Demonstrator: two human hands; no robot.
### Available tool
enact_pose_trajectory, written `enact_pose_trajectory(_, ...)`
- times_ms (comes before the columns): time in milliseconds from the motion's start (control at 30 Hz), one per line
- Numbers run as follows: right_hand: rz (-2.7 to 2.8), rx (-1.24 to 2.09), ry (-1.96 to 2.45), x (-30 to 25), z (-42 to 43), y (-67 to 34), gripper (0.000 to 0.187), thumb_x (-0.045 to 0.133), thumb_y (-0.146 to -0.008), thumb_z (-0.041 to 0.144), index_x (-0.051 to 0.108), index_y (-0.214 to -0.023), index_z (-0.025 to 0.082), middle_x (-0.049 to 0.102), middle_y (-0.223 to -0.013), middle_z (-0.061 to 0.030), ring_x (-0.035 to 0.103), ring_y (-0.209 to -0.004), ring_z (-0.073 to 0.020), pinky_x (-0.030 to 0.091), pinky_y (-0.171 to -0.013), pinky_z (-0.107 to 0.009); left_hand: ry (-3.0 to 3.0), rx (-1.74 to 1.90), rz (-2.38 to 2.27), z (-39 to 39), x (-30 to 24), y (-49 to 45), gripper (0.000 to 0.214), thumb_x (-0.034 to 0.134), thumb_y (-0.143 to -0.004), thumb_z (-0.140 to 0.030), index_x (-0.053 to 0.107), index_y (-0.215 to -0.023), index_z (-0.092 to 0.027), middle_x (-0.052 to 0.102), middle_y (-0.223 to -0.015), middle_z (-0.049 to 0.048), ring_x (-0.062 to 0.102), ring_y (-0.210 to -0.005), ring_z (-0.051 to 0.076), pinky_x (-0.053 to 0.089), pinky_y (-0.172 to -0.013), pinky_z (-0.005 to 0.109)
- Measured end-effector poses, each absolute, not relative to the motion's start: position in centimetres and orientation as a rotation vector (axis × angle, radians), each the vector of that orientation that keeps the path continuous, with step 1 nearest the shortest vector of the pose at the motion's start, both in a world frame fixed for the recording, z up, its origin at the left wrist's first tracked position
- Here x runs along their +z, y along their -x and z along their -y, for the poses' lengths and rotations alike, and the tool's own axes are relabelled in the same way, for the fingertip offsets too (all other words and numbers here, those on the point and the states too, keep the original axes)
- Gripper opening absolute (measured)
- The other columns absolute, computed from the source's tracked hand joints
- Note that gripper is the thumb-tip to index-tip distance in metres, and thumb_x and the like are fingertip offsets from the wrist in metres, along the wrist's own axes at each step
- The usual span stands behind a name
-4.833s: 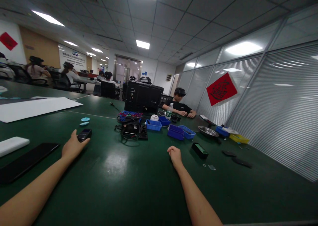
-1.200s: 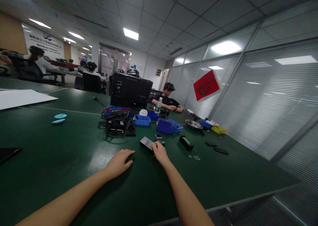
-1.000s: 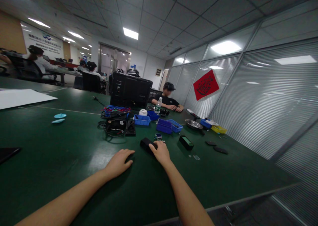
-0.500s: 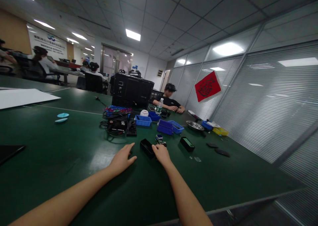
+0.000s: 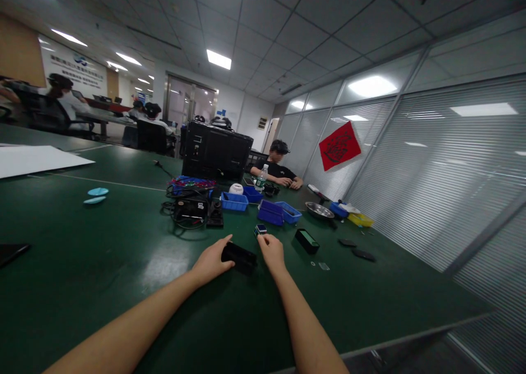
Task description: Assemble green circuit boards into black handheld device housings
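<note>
An open black plastic box is in my left hand, thumb and fingers closed on its left end. The box lies turned sideways just above or on the table; which one I cannot tell. My right hand is at the near side of a small electronic module with a little screen, its fingers pinched on it and hiding the lower part. To the right of that hand stands another black box with a green panel inside. A small clear piece lies in front of that box.
Beyond my hands are a black device with cables, a blue tray, a purple-blue bin and a water bottle. A metal pan and flat black pieces lie right. A person sits across the table.
My left hand has moved right and taken hold of the black box, which has turned sideways. My right hand has let go of the box and moved to the electronic module.
</note>
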State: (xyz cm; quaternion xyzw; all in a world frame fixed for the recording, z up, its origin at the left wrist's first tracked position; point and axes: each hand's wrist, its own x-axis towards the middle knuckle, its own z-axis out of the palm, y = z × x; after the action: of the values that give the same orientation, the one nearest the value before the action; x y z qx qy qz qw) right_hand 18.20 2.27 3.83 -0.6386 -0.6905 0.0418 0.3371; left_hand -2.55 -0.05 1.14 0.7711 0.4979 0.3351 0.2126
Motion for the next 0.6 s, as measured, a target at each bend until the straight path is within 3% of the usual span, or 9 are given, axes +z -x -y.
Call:
enact_pose_trajectory(100, 1.662, -0.097, 1.796, 3.9, -2.8, -19.8, 0.033, 0.042, -0.080, 0.041, 0.062, -0.095, 0.020, 0.058, -0.093, -0.0062, 0.051, -0.088, -0.0195, 0.036, -0.073, -0.025, -2.154, 0.932, -1.334, 0.4, 1.4, 2.8, 0.062, 0.060, -0.064, -0.025, 0.042, -0.123, -0.022, 0.053, -0.118, 0.0033, 0.050, -0.106, 0.019, 0.036, -0.091, 0.027)
enact_pose_trajectory(233, 1.705, -0.134, 1.935, 2.4, -3.8, -20.3, 0.053, 0.056, -0.071, 0.045, 0.051, -0.117, 0.019, 0.053, -0.104, -0.0109, 0.047, -0.098, -0.0253, 0.035, -0.081, -0.030, -2.152, 0.914, -1.303, 0.6, 1.5, 2.9, 0.058, 0.059, -0.064, -0.023, 0.045, -0.120, -0.023, 0.055, -0.114, 0.0022, 0.052, -0.102, 0.017, 0.037, -0.089, 0.026)
enact_pose_trajectory(400, 1.745, -0.097, 1.908, 1.1, -4.7, -19.6, 0.041, 0.049, -0.076, 0.033, 0.053, -0.112, 0.016, 0.053, -0.102, -0.0110, 0.049, -0.097, -0.0219, 0.035, -0.082, -0.027, -2.161, 0.917, -1.284, 0.7, 1.6, 3.0, 0.058, 0.059, -0.064, -0.022, 0.046, -0.121, -0.022, 0.055, -0.113, 0.0028, 0.052, -0.100, 0.017, 0.037, -0.089, 0.026)
enact_pose_trajectory(600, 1.611, 0.106, 1.965, 1.4, -5.2, -20.3, 0.038, 0.038, -0.080, 0.038, 0.058, -0.104, 0.016, 0.059, -0.097, -0.0100, 0.055, -0.088, -0.0208, 0.038, -0.071, -0.026, -2.142, 0.882, -1.296, 0.8, 1.8, 3.1, 0.058, 0.058, -0.065, -0.023, 0.045, -0.122, -0.023, 0.055, -0.113, 0.0025, 0.052, -0.101, 0.018, 0.037, -0.090, 0.027)
